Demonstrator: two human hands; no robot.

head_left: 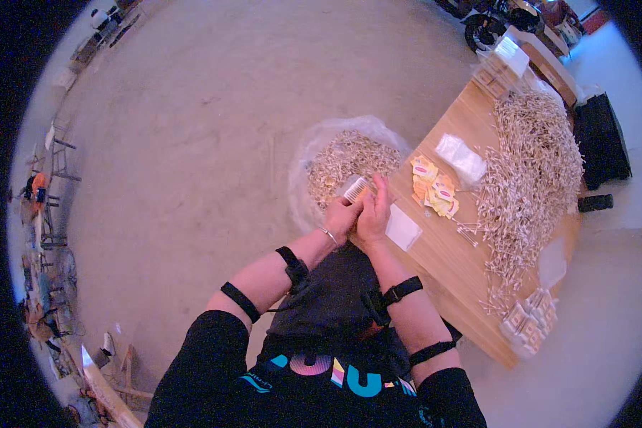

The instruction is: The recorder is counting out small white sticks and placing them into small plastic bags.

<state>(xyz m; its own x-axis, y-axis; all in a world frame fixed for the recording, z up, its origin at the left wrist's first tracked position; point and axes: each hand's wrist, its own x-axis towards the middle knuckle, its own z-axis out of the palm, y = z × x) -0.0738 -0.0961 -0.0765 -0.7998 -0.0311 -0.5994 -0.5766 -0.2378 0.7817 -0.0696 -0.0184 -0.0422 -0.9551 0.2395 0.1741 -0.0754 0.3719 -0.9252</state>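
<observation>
We see both hands raised together at near tabletop (435, 257) edge. Left hand (344, 216) grips small white comb (355, 188), teeth pointing up; right hand (375, 212) pressed alongside, fingers closed on clear sleeve around comb. White packet (404, 227) just beside. Yellow sachets (435, 191) beyond. Clear bag of packed pieces (349, 160) on floor behind. Heap of pale sticks (528, 157) farther right.

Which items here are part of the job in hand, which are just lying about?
In use:
left hand and right hand, together on a small clear packet
pile of thin pale sticks
yellow paper slips
clear sleeves
bag of filled packets

Lying about:
motorbike
black case
</observation>
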